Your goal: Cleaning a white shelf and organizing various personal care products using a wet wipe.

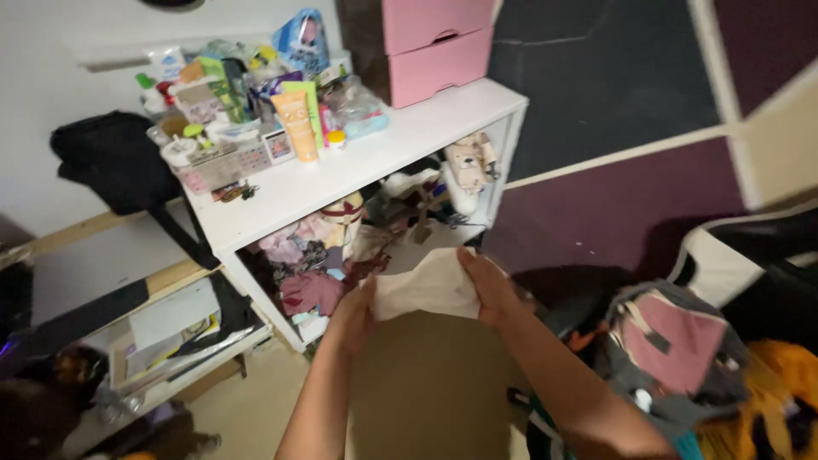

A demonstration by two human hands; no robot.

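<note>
Both hands hold one piece of pale cream cloth point(423, 287) between them. Left hand point(354, 315) is closed on the left lower edge of the cloth, with the fingers wrapped around the fabric. Right hand point(490, 288) is closed on the right edge, and its fingers lie over the front of the cloth near the top corner. The cloth is stretched a little from one hand to the other, and it hangs in the air in front of the open compartment of a white shelf unit point(400, 140), not touching it as far as I can see.

Inside this compartment there is a heap of mixed clothes point(319, 255) in pink, dark red and patterned fabric, just behind the held cloth. On top of the shelf unit stand many small bottles and tubes, among them an orange tube point(297, 125), and at the back right there is a pink drawer box point(437, 47). A black bag point(111, 162) lies to the left of the shelf unit, against the wall. At the lower right, close under the right forearm, there is a grey and pink garment point(673, 349), and beside it some orange fabric point(788, 383). The floor point(426, 383) under the hands is light brown.
</note>
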